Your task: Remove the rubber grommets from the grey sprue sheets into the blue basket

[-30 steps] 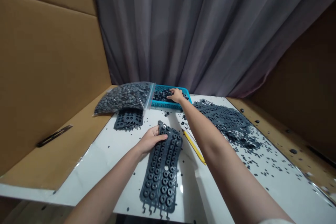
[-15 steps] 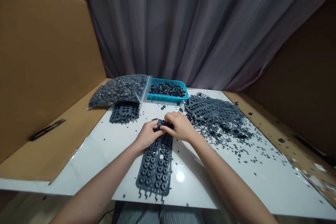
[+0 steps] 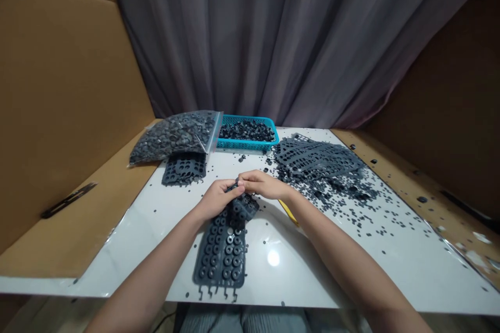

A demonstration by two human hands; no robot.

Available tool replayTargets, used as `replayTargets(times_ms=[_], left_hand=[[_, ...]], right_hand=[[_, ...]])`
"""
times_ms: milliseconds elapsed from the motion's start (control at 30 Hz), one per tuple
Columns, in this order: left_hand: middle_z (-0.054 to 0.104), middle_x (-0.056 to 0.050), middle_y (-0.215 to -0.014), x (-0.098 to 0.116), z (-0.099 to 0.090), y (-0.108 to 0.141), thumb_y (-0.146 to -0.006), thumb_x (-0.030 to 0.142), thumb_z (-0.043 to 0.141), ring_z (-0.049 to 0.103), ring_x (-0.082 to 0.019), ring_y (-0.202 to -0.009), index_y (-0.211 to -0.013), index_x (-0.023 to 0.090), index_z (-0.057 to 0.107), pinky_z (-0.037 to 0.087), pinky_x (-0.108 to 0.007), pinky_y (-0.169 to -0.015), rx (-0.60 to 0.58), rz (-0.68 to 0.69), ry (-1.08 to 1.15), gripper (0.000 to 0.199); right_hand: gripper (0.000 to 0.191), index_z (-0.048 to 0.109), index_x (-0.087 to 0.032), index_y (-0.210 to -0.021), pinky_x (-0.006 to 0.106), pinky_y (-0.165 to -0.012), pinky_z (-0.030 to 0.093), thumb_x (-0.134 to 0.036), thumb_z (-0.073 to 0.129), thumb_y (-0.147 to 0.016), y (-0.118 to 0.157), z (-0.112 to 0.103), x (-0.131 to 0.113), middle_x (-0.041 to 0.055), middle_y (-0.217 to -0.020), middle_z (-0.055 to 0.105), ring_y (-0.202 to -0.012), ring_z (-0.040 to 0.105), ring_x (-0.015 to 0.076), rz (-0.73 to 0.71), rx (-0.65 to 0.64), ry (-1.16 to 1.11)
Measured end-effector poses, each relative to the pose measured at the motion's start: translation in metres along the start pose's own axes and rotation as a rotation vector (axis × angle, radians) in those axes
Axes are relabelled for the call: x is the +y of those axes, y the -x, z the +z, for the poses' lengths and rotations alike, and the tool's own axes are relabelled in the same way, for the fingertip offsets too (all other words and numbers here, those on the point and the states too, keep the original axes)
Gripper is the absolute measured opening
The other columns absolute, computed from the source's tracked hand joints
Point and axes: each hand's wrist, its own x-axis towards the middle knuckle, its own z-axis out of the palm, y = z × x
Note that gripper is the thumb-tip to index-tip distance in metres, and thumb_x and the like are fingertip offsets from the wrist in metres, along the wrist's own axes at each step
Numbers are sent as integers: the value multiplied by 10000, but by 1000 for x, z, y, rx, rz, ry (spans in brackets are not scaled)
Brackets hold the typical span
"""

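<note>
A dark grey moulded rubber sheet (image 3: 219, 263) with rows of round, ring-topped parts lies lengthwise in front of me. Its far end is lifted and folded over towards the right. My left hand (image 3: 217, 199) grips that far end, thumb on top. My right hand (image 3: 262, 185) pinches at the same spot, its fingertips meeting my left thumb; whatever small piece lies between them is hidden. One pale round spot shows among the rings. Part of a yellow tool or strip (image 3: 289, 213) peeks out under my right forearm.
A zip bag (image 3: 175, 135) full of small dark parts rests on a few perforated sheets (image 3: 184, 169). Beside it stands a turquoise basket (image 3: 246, 143) of black pieces. Punched-out sheets (image 3: 318, 157) are piled right, amid scattered scraps (image 3: 351, 203). A black cutter-like tool (image 3: 68, 201) lies far left.
The sheet's far end has been folded over to the right, and the sheet sits slightly further left. My right hand's fingers have shifted in to the left thumb. The yellow item has come into view.
</note>
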Motion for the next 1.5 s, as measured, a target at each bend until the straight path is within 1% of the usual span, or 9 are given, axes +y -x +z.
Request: replayTargets(times_ms=[133,233,333,500,667,933,1133,1267,1500], left_hand=[[655,-15,-757,-5,5,0,-747,439,646,565,-142,-704,-860,158,669,409,-239,-688,64,-40,324,304],[648,2,-741,-6,8,0,-731,448,662,559,-124,-662,-909,172,657,415,-233,-673,148,-68,417,329],[659,-5,-796,-4,9,-1,-748,475,631,582,-149,-741,-960,172,643,423,-255,-749,212,-62,390,371],[622,-7,-806,1,5,1,-774,441,598,557,-175,-814,-868,162,612,408,-260,-773,201,4,133,295],[590,-11,-830,8,-1,4,-770,368,595,530,-191,-854,-851,174,593,396,-270,-802,136,79,-115,211],[569,23,-829,1,-12,6,-808,383,561,543,-155,-772,-1064,249,385,401,-261,-744,-10,-38,-21,338],[582,8,-895,4,-13,9,-826,366,531,538,-168,-871,-1070,240,393,375,-272,-827,-6,3,-66,308],[570,34,-816,5,-9,9,-804,360,566,533,-139,-768,-1051,244,379,391,-244,-744,-8,17,-26,331],[510,56,-787,0,8,5,-786,333,610,531,-93,-636,-974,259,305,443,-220,-601,41,62,396,365]], right_hand=[[386,386,-192,-648,230,-505,221,-508,532,-814,-5,2,15,-75,-536,293,-492,256,81,-66,78,-444],[403,356,-206,-642,248,-544,280,-537,499,-822,-3,-5,14,-63,-539,332,-508,305,97,-128,222,-482],[398,418,-196,-661,261,-585,313,-546,453,-847,6,-14,2,-29,-589,414,-566,380,119,-122,303,-137],[332,457,-191,-731,250,-572,279,-496,480,-860,15,-10,-19,-10,-645,462,-592,398,129,-53,228,557],[339,434,-190,-702,246,-550,233,-486,511,-850,13,-4,-19,-6,-641,438,-584,381,127,-21,183,743],[295,430,-186,-691,228,-524,248,-390,460,-901,11,-3,-11,-45,-563,382,-511,354,98,-34,70,633],[315,431,-188,-697,237,-533,265,-409,395,-920,11,0,-12,-42,-567,389,-523,376,106,-19,56,563],[332,413,-186,-654,241,-540,270,-395,380,-910,10,3,-13,-46,-554,372,-524,349,101,-50,67,440],[286,449,-180,-637,239,-543,274,-434,524,-743,1,19,4,-37,-593,375,-562,338,102,36,224,-351]])
